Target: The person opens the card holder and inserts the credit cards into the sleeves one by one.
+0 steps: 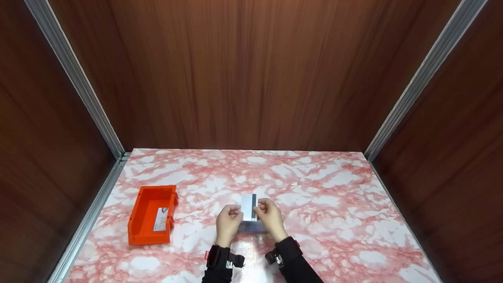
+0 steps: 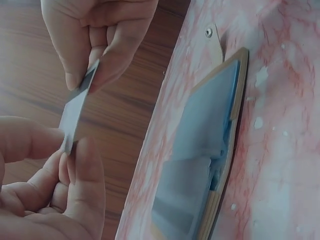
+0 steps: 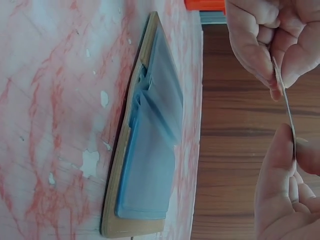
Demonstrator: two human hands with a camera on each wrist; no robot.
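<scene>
A light plastic card (image 1: 246, 207) with a dark stripe down its right side is held up between both hands. My left hand (image 1: 228, 225) pinches its left edge between thumb and fingers, while my right hand (image 1: 272, 220) pinches the striped edge. Below the card, an open card holder (image 1: 251, 227) lies on the table. Its clear bluish plastic sleeves (image 2: 204, 117) and tan cover (image 3: 116, 229) show in the wrist views. A strap with a metal snap (image 2: 212, 42) sticks out from one side of the cover.
An orange bin (image 1: 134, 222) stands on the left of the pink-and-white marbled table (image 1: 322, 220). Inside it, a pale card (image 1: 160, 219) leans near the right wall. Brown wood-grain panels (image 1: 243, 78) with metal corner posts (image 1: 78, 74) enclose the back and sides.
</scene>
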